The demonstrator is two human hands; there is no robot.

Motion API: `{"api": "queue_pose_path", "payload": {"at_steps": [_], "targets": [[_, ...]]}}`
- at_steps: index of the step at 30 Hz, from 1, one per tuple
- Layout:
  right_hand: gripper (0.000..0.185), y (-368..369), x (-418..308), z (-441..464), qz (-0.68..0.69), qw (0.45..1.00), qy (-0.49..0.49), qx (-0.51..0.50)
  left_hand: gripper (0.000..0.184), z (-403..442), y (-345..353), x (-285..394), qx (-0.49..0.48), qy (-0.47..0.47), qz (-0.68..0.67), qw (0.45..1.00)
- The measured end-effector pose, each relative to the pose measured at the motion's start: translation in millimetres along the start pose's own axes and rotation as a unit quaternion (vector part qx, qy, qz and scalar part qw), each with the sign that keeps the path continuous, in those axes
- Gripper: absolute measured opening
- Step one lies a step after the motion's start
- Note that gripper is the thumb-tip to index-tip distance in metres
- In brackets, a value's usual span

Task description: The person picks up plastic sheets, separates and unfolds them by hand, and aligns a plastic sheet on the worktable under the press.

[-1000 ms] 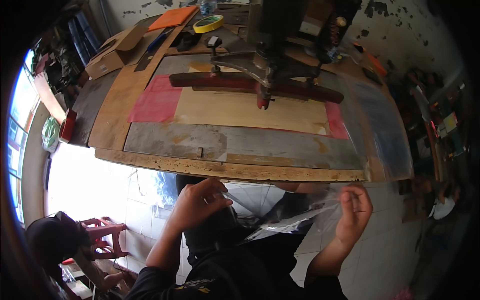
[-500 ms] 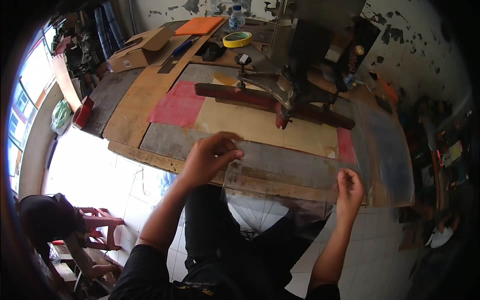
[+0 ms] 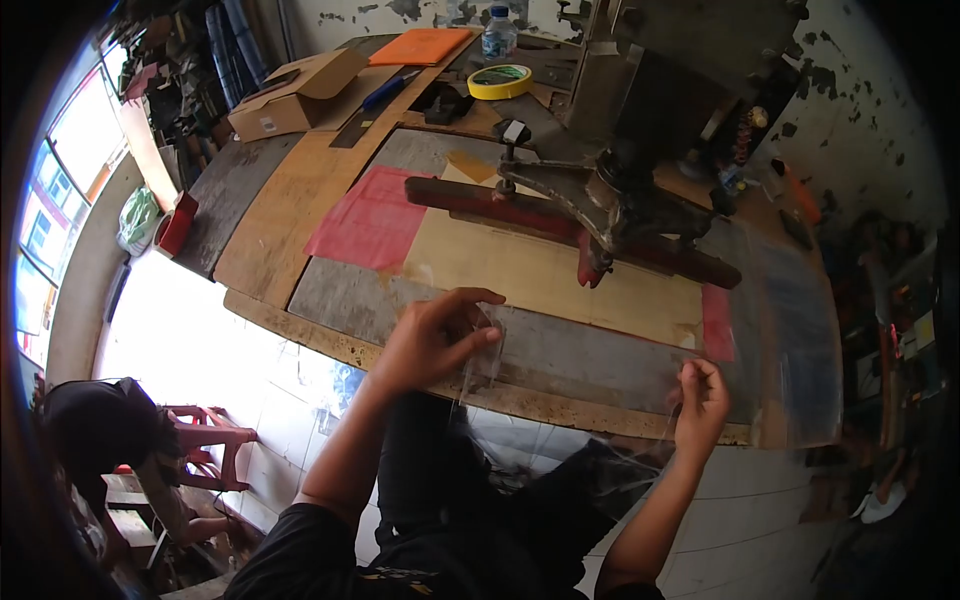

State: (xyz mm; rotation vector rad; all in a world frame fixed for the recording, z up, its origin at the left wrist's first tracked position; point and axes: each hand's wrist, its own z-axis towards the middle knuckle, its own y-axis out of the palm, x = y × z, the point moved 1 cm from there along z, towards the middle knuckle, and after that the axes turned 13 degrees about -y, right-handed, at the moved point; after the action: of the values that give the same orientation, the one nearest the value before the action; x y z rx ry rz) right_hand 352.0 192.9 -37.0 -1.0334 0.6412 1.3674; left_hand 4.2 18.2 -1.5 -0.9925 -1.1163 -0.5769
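Note:
A thin clear plastic sheet (image 3: 486, 362) hangs between my two hands at the table's front edge, over my lap; its outline is faint and partly blurred. My left hand (image 3: 437, 338) has curled fingers with the thumb close to them, at the sheet's left edge. At the right, my right hand (image 3: 702, 398) pinches the sheet's other side between thumb and fingers. Beyond the hands, a beige board (image 3: 540, 275) lies over red sheets (image 3: 365, 225) on the grey work surface (image 3: 345, 293). Above it stands a press with a long dark red bar (image 3: 470, 200).
A stack of clear plastic sheets (image 3: 800, 350) lies at the table's right. Toward the back are a cardboard box (image 3: 295, 100), yellow tape roll (image 3: 500, 82), orange folder (image 3: 420, 46) and water bottle (image 3: 499, 35). Lower left, another person (image 3: 105, 440) bends near a red stool (image 3: 215, 440).
My view has shifted, so the table and press appear lower and further right. The plastic sheet's lower part has swung and folded between my hands. Both hands keep nearly the same pose.

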Motion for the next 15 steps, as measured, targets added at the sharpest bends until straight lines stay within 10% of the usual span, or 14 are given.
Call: {"api": "queue_pose_path", "payload": {"at_steps": [15], "targets": [[0.021, -5, -7, 1, 0.041, 0.999, 0.022, -0.012, 0.036, -5, -8, 8, -0.045, -0.07, -0.007, 0.996]]}}
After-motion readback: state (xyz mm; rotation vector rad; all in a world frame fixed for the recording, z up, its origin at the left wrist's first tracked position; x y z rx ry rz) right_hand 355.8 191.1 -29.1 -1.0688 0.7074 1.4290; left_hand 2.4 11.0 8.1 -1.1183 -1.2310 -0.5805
